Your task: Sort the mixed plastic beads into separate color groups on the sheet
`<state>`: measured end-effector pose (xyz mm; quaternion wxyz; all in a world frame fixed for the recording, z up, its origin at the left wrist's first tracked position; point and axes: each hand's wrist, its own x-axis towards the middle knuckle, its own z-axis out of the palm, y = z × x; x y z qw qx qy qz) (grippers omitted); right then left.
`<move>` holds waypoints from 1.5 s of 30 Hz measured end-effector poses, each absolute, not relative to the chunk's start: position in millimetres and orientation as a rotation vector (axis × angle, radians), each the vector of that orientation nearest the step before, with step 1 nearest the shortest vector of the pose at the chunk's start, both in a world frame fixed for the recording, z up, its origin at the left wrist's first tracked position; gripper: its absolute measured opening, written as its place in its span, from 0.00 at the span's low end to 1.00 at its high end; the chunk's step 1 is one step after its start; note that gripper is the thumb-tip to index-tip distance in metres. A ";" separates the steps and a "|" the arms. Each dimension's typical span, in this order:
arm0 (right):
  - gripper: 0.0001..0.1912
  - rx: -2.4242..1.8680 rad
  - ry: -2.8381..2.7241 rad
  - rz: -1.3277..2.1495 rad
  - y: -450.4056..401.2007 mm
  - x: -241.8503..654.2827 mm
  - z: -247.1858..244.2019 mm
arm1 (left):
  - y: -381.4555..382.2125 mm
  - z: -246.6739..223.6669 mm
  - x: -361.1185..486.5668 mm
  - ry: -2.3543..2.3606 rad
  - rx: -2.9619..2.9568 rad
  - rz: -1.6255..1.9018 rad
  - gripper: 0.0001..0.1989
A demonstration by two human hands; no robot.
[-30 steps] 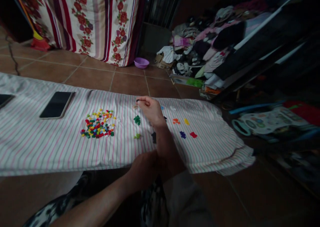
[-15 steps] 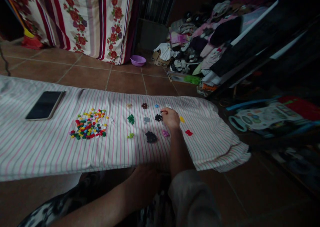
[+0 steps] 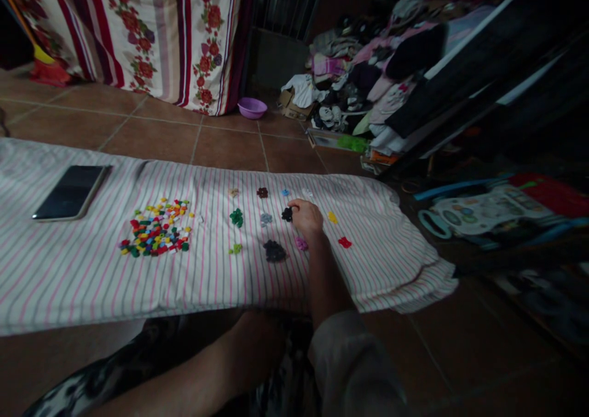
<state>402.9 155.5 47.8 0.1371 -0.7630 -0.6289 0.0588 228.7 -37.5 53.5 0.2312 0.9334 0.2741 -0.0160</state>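
My right hand (image 3: 307,217) reaches over the striped cloth with its fingers pinched together. Its fingertips are at the right edge of a small black pile (image 3: 287,214); whatever they may hold is too small to make out. Around it lie little heaps of plastic pieces sorted by colour: purple (image 3: 301,243), dark grey or black (image 3: 275,251), light grey (image 3: 265,219), blue (image 3: 285,192), brown (image 3: 262,192), yellow (image 3: 332,217) and red (image 3: 345,242). In my lap, below the table edge, rests my left hand (image 3: 260,337), its fingers lost in shadow.
A mixed multicoloured pile of small pieces (image 3: 159,230) lies left of the heaps on the striped cloth (image 3: 92,276). Beyond it is a phone (image 3: 71,192). Green (image 3: 236,218), lime (image 3: 235,249) and tan (image 3: 234,192) heaps stand between. A purple basin (image 3: 252,108) is on the floor.
The whole view has shifted slightly, with the table things a little further left. My right hand stays by the black pile, still pinched. The left arm remains in my lap.
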 end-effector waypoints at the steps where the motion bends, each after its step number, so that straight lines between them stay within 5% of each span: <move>1: 0.18 -2.201 -1.812 0.188 155.8 402.7 47.9 | -37.2 53.9 228.7 0.754 2.579 -0.098 0.13; 15: 0.21 -2.012 -1.611 0.309 158.1 392.9 68.0 | -26.4 66.8 225.0 0.625 2.496 -0.354 0.13; 22: 0.18 -1.735 -1.655 0.366 164.3 348.6 65.3 | -40.8 63.0 240.7 0.824 1.499 0.478 0.24; 27: 0.16 -1.604 -1.793 0.363 159.3 312.5 68.1 | -67.1 55.8 249.7 0.851 1.207 0.563 0.34; 35: 0.13 -1.400 -2.121 0.519 142.5 265.2 66.7 | -45.6 89.3 221.7 1.081 1.420 0.250 0.10; 45: 0.14 -1.026 -2.405 0.594 130.8 200.2 46.5 | -42.0 86.2 196.5 1.090 2.000 0.060 0.16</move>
